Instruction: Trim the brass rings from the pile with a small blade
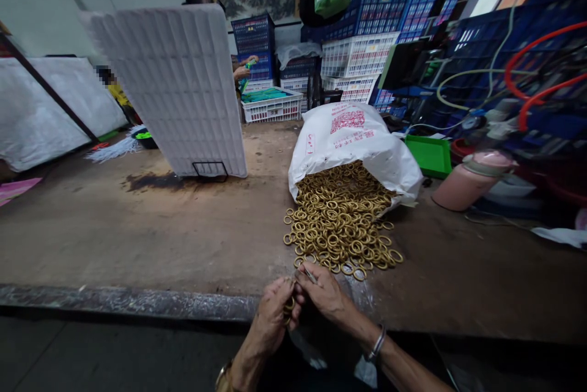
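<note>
Close to the table's front edge, my left hand (275,309) is closed around a few brass-coloured rings (288,306). My right hand (323,293) meets it at the fingertips, pinching a thin, pointed metal tool (310,276) whose exact kind is unclear. What lies between the fingertips is too small to make out. Just beyond both hands spreads a heap of brass-coloured rings (337,224), spilling from the mouth of a white sack (339,135) with red print that lies on its side.
A white ribbed panel (169,86) stands upright in a black wire holder (210,170) on the brown table (183,239). To the right are a green tray (428,156) and a pink bottle (472,181). Behind, another person's hands (245,69) work above a white crate (273,109).
</note>
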`<state>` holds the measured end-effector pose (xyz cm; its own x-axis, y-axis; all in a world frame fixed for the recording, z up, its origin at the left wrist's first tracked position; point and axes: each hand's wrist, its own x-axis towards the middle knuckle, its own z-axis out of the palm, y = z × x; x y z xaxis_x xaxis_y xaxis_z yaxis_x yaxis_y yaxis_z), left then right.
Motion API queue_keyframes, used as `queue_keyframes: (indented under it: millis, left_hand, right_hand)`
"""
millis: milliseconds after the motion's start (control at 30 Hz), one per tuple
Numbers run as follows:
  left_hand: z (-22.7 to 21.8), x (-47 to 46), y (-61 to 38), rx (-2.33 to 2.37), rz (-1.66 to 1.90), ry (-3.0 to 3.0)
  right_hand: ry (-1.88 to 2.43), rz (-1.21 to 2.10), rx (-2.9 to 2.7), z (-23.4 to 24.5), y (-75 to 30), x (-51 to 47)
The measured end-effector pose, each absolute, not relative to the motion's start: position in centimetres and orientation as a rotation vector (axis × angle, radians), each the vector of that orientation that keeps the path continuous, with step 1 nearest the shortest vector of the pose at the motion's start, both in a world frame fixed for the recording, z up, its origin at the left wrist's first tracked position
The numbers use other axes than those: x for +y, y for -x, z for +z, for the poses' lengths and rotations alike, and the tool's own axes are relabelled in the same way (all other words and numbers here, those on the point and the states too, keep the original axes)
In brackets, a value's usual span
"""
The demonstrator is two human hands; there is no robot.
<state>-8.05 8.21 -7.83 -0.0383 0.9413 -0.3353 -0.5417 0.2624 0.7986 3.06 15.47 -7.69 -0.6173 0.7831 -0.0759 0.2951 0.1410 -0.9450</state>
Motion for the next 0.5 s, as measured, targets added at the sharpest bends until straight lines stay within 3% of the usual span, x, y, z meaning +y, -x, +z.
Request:
queue_keyframes:
  millis: [500]
  left_hand:
    - [-7.6,8.3,7.9,0.927,1.266,-0.515]
  right_hand:
    - [1.022,1.47,-1.959,-6.8,-3.7,15.6]
